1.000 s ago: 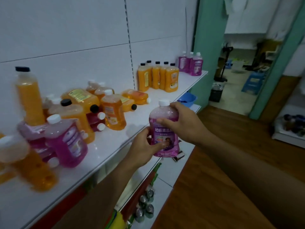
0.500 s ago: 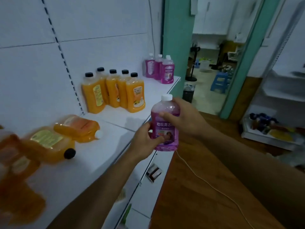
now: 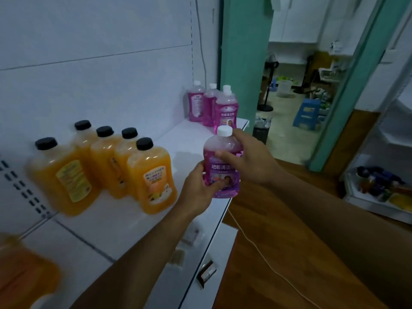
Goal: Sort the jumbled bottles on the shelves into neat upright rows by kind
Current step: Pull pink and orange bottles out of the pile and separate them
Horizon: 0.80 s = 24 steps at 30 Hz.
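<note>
I hold a purple bottle (image 3: 223,168) with a white cap upright over the front edge of the white shelf (image 3: 182,143). My left hand (image 3: 198,188) grips its lower part and my right hand (image 3: 247,159) grips its upper side. Further back, at the shelf's right end, a row of purple bottles (image 3: 208,105) stands upright. To the left, several orange bottles with black caps (image 3: 107,166) stand upright in a group. A blurred orange bottle (image 3: 22,275) sits at the bottom left corner.
A green door frame (image 3: 240,63) stands just past the shelf's end, with a room, a blue stool (image 3: 308,114) and a fan stand beyond. Lower shelves (image 3: 214,270) lie below my arms. A wooden floor (image 3: 278,253) with a thin white cable runs on the right.
My view has swung right along the shelf. The purple bottle in both hands has travelled with it, nearer the standing purple row. The jumbled bottles on the left have dropped out of view.
</note>
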Motion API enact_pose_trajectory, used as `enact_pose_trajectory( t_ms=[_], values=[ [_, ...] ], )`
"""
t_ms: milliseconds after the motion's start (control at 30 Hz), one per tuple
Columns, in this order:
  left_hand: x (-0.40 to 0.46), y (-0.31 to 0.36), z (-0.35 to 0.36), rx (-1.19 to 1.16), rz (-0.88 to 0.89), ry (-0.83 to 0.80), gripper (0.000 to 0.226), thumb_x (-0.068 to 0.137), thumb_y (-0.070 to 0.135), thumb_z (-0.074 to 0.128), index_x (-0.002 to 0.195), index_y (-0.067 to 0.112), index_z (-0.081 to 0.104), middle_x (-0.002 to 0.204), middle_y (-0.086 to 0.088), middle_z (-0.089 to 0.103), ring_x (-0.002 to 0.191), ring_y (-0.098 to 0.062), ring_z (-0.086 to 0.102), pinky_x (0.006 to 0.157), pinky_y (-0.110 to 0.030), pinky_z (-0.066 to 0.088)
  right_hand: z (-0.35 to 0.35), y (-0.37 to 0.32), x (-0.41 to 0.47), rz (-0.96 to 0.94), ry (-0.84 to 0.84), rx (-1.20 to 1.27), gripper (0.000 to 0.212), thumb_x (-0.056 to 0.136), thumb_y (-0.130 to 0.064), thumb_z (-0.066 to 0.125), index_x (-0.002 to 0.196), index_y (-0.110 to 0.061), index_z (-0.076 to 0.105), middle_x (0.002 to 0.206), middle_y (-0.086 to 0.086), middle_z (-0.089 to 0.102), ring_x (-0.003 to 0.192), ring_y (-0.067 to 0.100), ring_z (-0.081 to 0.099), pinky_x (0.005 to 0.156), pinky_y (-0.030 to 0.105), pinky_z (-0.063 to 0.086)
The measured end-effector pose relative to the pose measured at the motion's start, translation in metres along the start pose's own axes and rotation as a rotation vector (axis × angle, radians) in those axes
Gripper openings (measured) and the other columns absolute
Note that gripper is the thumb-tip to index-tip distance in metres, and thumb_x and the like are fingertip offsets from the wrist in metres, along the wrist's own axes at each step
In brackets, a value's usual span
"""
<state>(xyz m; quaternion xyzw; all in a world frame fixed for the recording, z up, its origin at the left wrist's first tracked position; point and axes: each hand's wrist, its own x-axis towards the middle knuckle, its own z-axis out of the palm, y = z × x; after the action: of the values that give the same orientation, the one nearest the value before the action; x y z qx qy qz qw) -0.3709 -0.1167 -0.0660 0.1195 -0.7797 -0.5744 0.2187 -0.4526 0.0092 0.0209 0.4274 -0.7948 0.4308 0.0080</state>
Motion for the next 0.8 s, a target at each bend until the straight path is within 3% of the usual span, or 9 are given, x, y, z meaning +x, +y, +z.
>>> enact_pose_trajectory(
  t_ms=[167,300,467,600,667,733,800],
  values=[
    [0.083,-0.021,0.012,0.004,-0.019,0.171,0.062,0.077,0.03,0.079,0.13,0.015,0.051,0.119,-0.004,0.065,0.107,-0.022,0.064,0.094,-0.04,0.054,-0.001,0.053,0.086,-0.098,-0.066,0.056,0.049,0.087,-0.032,0.068,0.131,-0.018,0.051,0.12,-0.003,0.061,0.105,0.013,0.058,0.089,0.025,0.047],
    [0.137,-0.03,0.013,-0.014,-0.055,0.305,0.058,0.078,0.018,0.078,0.13,0.014,0.051,0.114,-0.001,0.065,0.103,-0.017,0.064,0.082,-0.02,0.055,0.01,0.084,0.154,-0.168,-0.148,0.057,0.051,0.087,-0.032,0.068,0.133,-0.018,0.05,0.124,0.003,0.059,0.109,0.017,0.055,0.096,0.03,0.045],
    [0.179,-0.056,0.005,0.029,-0.068,0.505,0.051,0.078,0.04,0.075,0.122,0.026,0.054,0.11,0.009,0.069,0.103,-0.009,0.066,0.084,-0.021,0.053,0.039,0.102,0.213,-0.246,-0.2,0.099,0.052,0.088,-0.027,0.068,0.135,-0.015,0.049,0.128,0.004,0.056,0.113,0.012,0.049,0.092,0.017,0.032],
    [0.215,-0.07,-0.012,0.057,-0.059,0.622,0.043,0.087,0.015,0.068,0.127,0.011,0.053,0.112,0.003,0.067,0.096,0.004,0.064,0.081,-0.014,0.052,0.07,0.107,0.257,-0.262,-0.232,0.112,0.054,0.089,-0.023,0.067,0.137,-0.012,0.047,0.133,0.008,0.053,0.12,0.02,0.048,0.098,0.018,0.03],
    [0.234,-0.072,-0.019,0.113,-0.047,0.681,0.042,0.087,0.009,0.069,0.123,0.021,0.051,0.108,0.01,0.063,0.09,0.016,0.06,0.077,-0.005,0.047,0.083,0.108,0.278,-0.27,-0.232,0.126,0.054,0.089,-0.02,0.066,0.138,-0.01,0.046,0.133,0.01,0.053,0.121,0.022,0.048,0.1,0.02,0.031],
    [0.253,-0.081,-0.025,0.152,-0.055,0.733,0.05,0.086,0.007,0.07,0.124,0.03,0.046,0.109,0.013,0.061,0.092,0.013,0.059,0.08,-0.006,0.046,0.095,0.109,0.295,-0.248,-0.212,0.138,0.054,0.089,-0.018,0.065,0.139,-0.009,0.045,0.133,0.011,0.052,0.121,0.023,0.048,0.102,0.024,0.033],
    [0.268,-0.089,-0.03,0.147,-0.091,0.756,0.053,0.086,0.008,0.069,0.126,0.034,0.045,0.111,0.014,0.06,0.095,0.0,0.062,0.085,-0.013,0.049,0.106,0.109,0.307,-0.23,-0.186,0.146,0.053,0.09,-0.017,0.064,0.139,-0.008,0.044,0.133,0.011,0.051,0.121,0.023,0.048,0.104,0.027,0.035]
  ],
)
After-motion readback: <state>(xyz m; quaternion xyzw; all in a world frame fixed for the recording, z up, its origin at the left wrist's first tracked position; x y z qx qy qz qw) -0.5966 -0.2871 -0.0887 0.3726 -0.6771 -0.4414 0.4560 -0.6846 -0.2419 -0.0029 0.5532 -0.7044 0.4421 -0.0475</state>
